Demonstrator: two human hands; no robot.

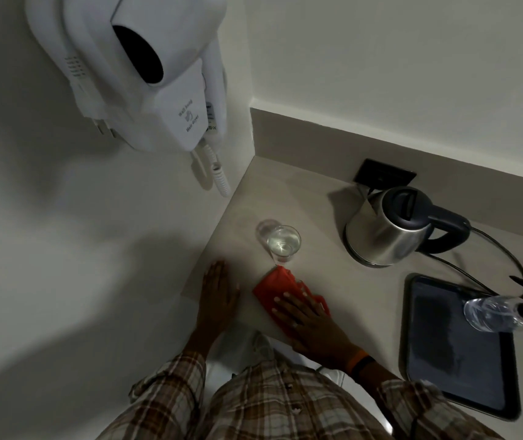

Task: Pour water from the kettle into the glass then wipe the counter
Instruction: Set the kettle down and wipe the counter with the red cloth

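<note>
pressing flat on the red cloth (277,285) with right hand (309,322), fingers spread, cloth lying just in front of the glass (280,241). resting left hand (218,292) open, palm down, left of the cloth at the counter (323,281) edge. holding water, the glass; standing right of it, well apart, the kettle (387,230). lying beyond that, a dark tray (450,344).

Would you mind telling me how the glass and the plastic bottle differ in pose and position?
The glass stands upright on the bare counter, while the plastic bottle lies on its side at the edge of the dark tray. The glass is open-topped and holds water; the bottle has a dark cap, and its contents are unclear. The glass sits just beyond the red cloth; the bottle is far right. Both are clear.
</note>
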